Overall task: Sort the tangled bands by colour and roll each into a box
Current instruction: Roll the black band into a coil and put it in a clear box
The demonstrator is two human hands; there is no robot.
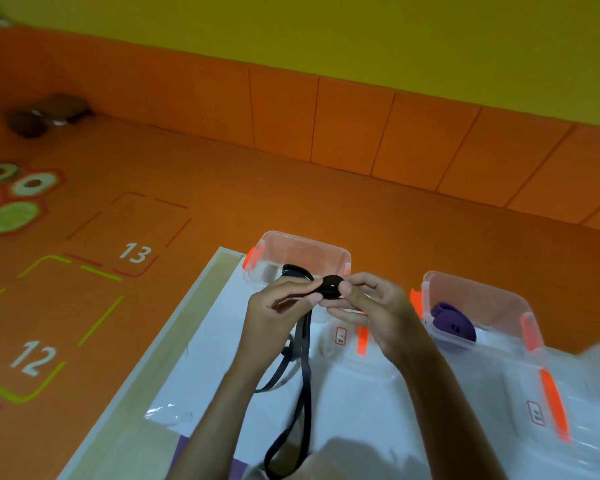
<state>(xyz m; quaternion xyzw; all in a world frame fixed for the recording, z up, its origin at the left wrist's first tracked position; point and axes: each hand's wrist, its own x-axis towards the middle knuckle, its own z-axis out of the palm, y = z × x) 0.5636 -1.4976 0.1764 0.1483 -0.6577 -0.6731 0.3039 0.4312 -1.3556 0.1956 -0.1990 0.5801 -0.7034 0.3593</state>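
The black band (305, 368) is held above the table, in front of the left box (302, 251). Its upper end is wound into a small tight coil (331, 288). The right hand (378, 306) pinches this coil between thumb and curled fingers. The left hand (278, 306) grips the band just left of the coil, fingers closed round it. The unrolled length hangs down between the forearms in loose loops to the near edge of view. A dark loop shows at the left hand's far side; whether it lies in the left box cannot be told.

The right box (485, 303), clear with orange clasps, holds a rolled purple band (452, 323). The two boxes stand apart. A clear lid (347, 362) lies near the left box and another lid (520, 393) near the right box. Each bears a small red-bordered label (341, 336), the writing too small to read.

A white sheet (215, 341) covers the table, leaving a bare wooden margin (142, 368) along the left edge. On the orange floor beyond are marked bays numbered "13" (134, 252) and "12" (32, 358).
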